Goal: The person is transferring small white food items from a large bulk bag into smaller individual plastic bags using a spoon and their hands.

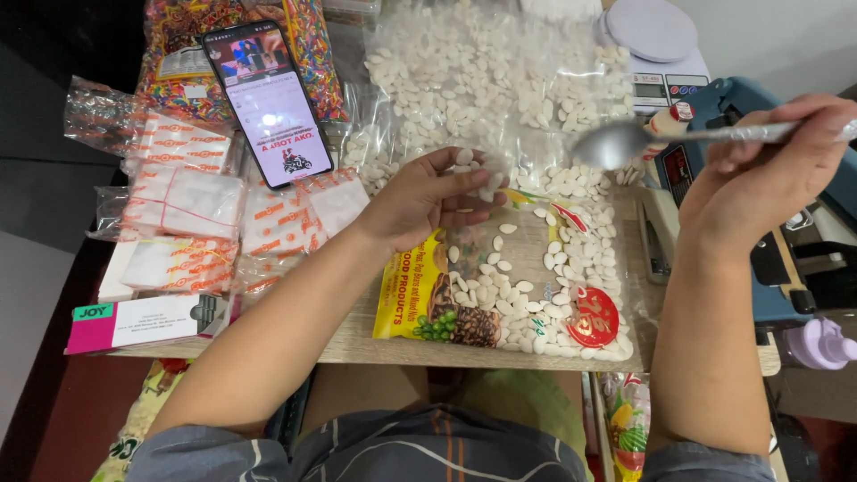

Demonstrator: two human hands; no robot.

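Seen from above at a crowded wooden worktop [357, 344]; left hand [428, 198] cupped palm-up over a yellow-printed clear packet [500, 286], grip half curled around a few white seeds [473, 165] resting at the fingertips; right hand [768, 174] raised at the right edge, grip pressed together around the handle of a metal spoon [678, 138], bowl pointing left and hovering just beside the left fingertips, apparently empty; packet lying flat on the worktop directly beneath the left hand, partly filled with the same white seeds; large clear bag of seeds [500, 80] spread open just behind it; smartphone [268, 103] propped with lit screen against a bag of multicoloured sweets [312, 45] at upper left; stack of small orange-printed clear packets [187, 205] left of the hand; pink and white box [143, 323] at the worktop's near-left edge; white digital scale [656, 45] at upper right; blue machine [803, 241] behind the right hand.
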